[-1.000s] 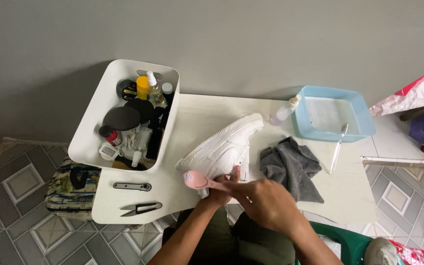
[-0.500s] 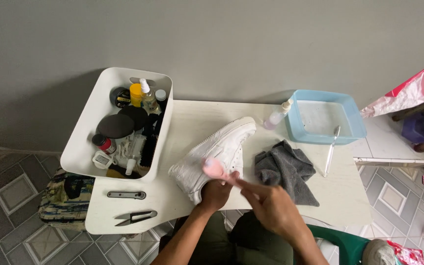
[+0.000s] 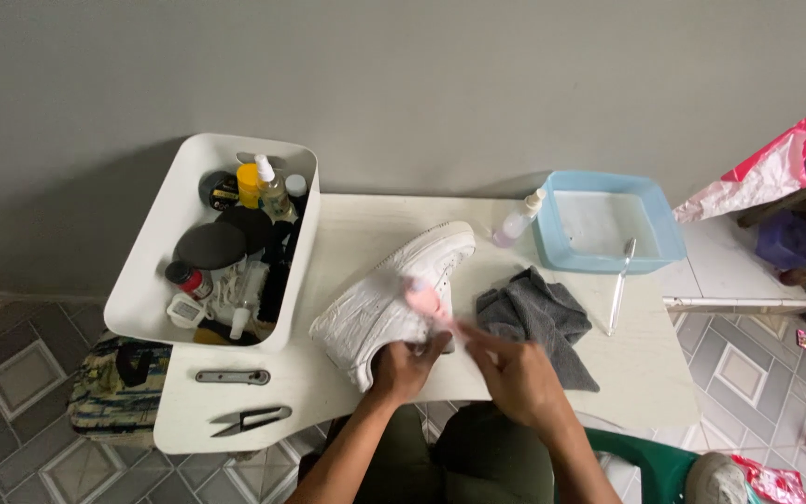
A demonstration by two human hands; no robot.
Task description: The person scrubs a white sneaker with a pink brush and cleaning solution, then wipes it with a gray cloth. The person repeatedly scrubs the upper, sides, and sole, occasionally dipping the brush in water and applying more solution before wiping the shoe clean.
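Head view, only view available.

White low-top leather-look sneaker (image 3: 392,297) lies on the white tabletop (image 3: 347,233), toe toward the wall, heel toward the person. Left hand (image 3: 405,366) is clenched around the heel end and steadies the shoe. Right hand (image 3: 515,373) grasps the handle of a small pink brush (image 3: 424,301), fingers pinched on it; the brush head sits on the side of the shoe near its middle.

Surroundings: crumpled grey cloth (image 3: 535,315) just beside the shoe on its right, touching or nearly touching the right hand. Light blue rectangular plastic basin (image 3: 552,245) at the far right of the table; it seems to hold shallow water, though I cannot be certain. A slim pale tool (image 3: 619,285) leans from the basin rim onto the table. A small clear spray bottle (image 3: 518,222) stands just beside the basin's left wall. White plastic caddy (image 3: 155,271) of bottles, tins and brushes hangs over the left edge. A metal file-like tool (image 3: 232,376) and small black thread snips (image 3: 252,419) lie near the front left corner.

Progress, as judged: scrubbing of the shoe's side is under way. The upper looks largely white, no obvious dirt resolvable at this size, so how much remains is unclear. The cloth lies unused beside the shoe, so wiping off appears not yet done.
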